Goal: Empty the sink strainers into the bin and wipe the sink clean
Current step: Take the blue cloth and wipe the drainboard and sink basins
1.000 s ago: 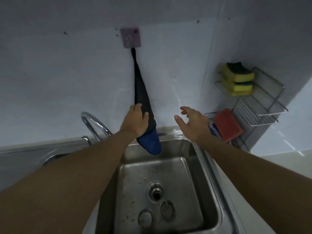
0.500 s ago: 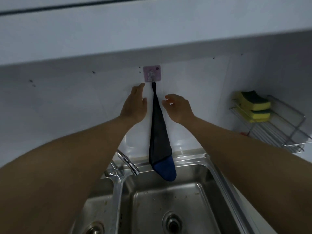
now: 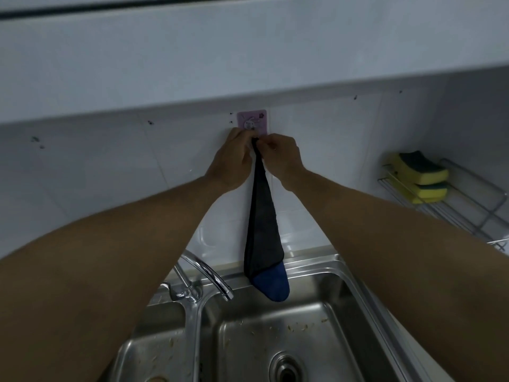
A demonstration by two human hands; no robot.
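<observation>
Both hands up at the wall hook (image 3: pixel 252 122), a small purple adhesive square on the white tile under the overhead cabinet. My left hand (image 3: pixel 233 158) and right hand (image 3: pixel 279 155) meet at the top of the dark cloth (image 3: pixel 261 227), fingers (image 3: pixel 242 135) curled in around its hanging loop just below the hook. The exact pinch is hidden between the two hands, but both look closed on the cloth's narrow top end.

Cloth hangs straight down the tile, black along most of its length with a blue tip that dangles over the back rim of the sink (image 3: pixel 316 267).

Sink is stainless, double basin. Right basin floor carries scattered food crumbs, and the drain opening (image 3: pixel 286 368) shows at bottom. Faucet (image 3: pixel 206 274) curves over the divider between basins.

Off right, a wire rack (image 3: pixel 454 208) on the wall holds two yellow sponges (image 3: pixel 421 175), stacked.
</observation>
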